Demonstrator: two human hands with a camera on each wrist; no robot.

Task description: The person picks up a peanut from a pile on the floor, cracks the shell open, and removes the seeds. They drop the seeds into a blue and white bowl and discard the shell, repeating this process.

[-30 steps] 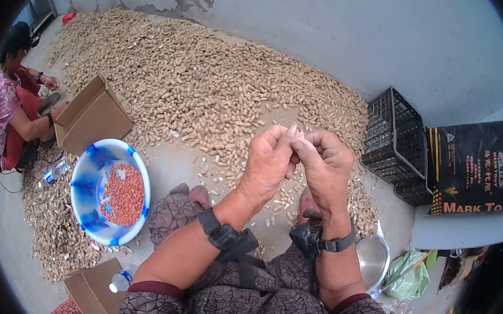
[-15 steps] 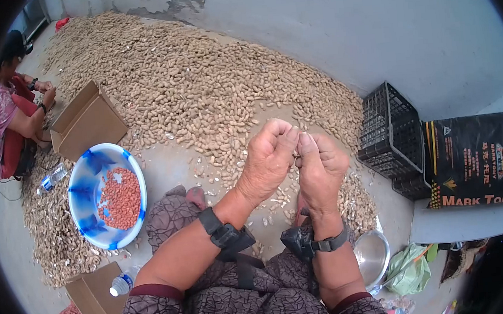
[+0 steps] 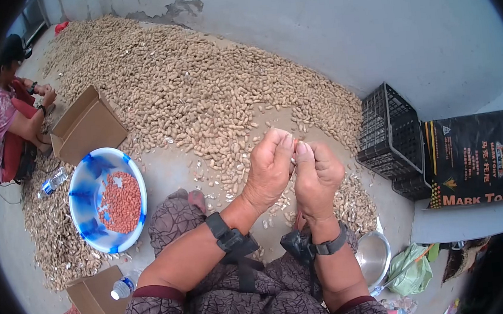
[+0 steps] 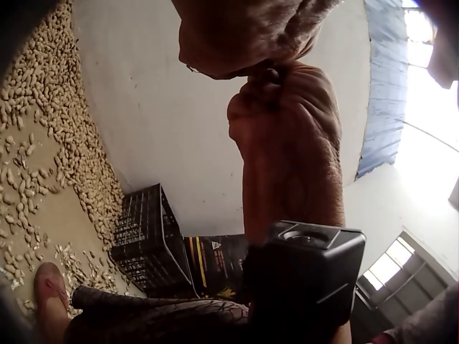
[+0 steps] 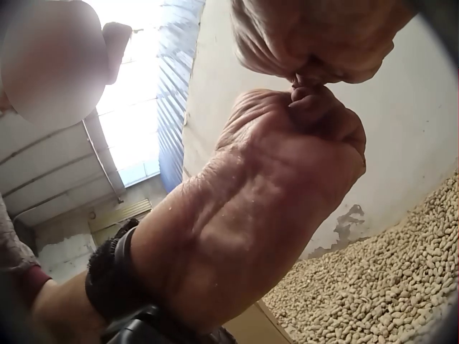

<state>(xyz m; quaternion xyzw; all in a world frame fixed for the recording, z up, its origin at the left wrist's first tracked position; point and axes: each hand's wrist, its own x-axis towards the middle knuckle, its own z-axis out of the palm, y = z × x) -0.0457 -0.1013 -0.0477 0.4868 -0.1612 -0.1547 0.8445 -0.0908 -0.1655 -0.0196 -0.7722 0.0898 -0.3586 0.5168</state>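
Above the floor, my left hand [image 3: 267, 166] and right hand [image 3: 319, 178] meet at their fingertips, thumbs uppermost and fingers curled. They pinch a small reddish peanut [image 3: 295, 143] between them, mostly covered by the fingers. In the left wrist view the right hand [image 4: 290, 129] is below the left hand [image 4: 244, 36], and the palms hide the pinched thing. The right wrist view has the left hand [image 5: 251, 193] under the right hand [image 5: 323, 39]. Behind the hands spreads a heap of unshelled peanuts [image 3: 185, 85].
At left stands a blue-and-white basin [image 3: 83, 216] with red kernels [image 3: 121, 204], beside a cardboard box [image 3: 87, 126] and bottles. Another person [image 3: 6, 118] squats beyond. A black crate [image 3: 383, 127], printed sack [image 3: 473, 158], metal bowl [image 3: 373, 260] and green bag [image 3: 410, 272] are at right.
The hands have shifted slightly down and left, thumbs now a little apart at the tips with something reddish showing. The other person has drawn both hands together.
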